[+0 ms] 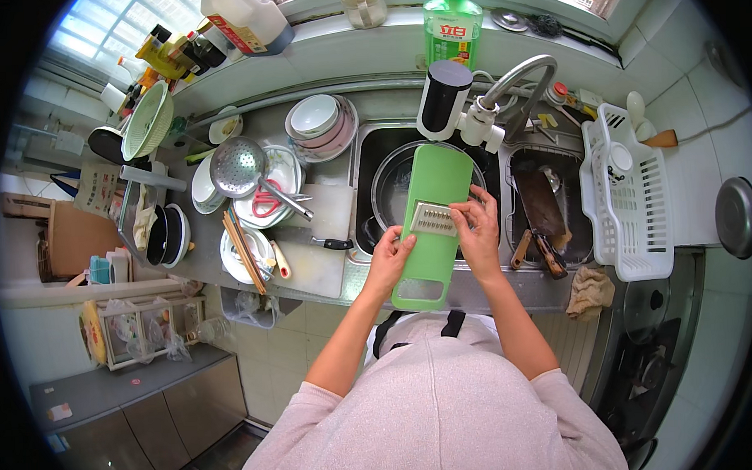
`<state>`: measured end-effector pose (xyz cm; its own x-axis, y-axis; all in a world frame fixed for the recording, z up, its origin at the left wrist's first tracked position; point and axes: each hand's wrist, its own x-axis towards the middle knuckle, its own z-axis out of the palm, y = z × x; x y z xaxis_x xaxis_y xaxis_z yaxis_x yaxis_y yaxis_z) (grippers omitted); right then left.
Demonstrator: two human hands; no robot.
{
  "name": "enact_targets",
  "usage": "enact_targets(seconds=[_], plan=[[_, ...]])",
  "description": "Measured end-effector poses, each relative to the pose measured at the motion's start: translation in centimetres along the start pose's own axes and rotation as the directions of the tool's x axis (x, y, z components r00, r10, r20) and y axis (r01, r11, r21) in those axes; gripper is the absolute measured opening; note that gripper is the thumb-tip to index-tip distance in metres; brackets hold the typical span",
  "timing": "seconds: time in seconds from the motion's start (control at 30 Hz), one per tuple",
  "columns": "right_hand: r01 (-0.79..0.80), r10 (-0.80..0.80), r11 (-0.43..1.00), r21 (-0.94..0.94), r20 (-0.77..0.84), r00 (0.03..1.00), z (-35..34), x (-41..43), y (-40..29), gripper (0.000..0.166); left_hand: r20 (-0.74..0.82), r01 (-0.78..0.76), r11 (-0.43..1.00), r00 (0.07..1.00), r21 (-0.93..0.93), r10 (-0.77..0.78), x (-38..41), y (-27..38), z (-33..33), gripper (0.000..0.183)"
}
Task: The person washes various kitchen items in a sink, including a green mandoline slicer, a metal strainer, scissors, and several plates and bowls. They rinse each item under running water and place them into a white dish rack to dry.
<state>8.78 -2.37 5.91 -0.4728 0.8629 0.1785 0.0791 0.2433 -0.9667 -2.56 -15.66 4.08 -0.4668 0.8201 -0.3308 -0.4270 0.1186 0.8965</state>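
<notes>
A green plastic grater board (429, 258) with a pale toothed grating insert (434, 220) is held over the front of the left sink. My left hand (389, 259) grips the board's left edge, thumb on its face. On the other side, my right hand (477, 228) has its thumb and fingers at the right end of the insert and the board's right edge. Behind the board, a round metal basin (386, 185) sits in the sink, partly hidden. The faucet (520, 84) stands behind, with a black and white unit (446, 99) attached.
Left of the sink lie a white cutting board (315, 262), a black-handled knife (336, 243), a metal skimmer (238, 167), red scissors (266, 200), chopsticks (243, 249) and stacked bowls (315, 117). A cleaver (539, 198) lies in the right sink, beside a white plastic rack (642, 194). A cloth (590, 291) hangs at the counter's front edge.
</notes>
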Motion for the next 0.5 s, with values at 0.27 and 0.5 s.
enact_targets(seconds=[0.27, 0.5], plan=[[-0.212, 0.214, 0.890, 0.404, 0.040, 0.976, 1.0, -0.2, 1.3, 0.051, -0.023, -0.066, 0.993, 0.997, 0.093, 0.069, -0.2, 0.1, 0.0, 0.029], [-0.331, 0.228, 0.852, 0.407, 0.281, 0.932, 0.8, -0.3, -0.3, 0.055, -0.033, -0.079, 0.983, 0.996, 0.169, 0.086, 1.9, 2.3, 0.4, 0.037]])
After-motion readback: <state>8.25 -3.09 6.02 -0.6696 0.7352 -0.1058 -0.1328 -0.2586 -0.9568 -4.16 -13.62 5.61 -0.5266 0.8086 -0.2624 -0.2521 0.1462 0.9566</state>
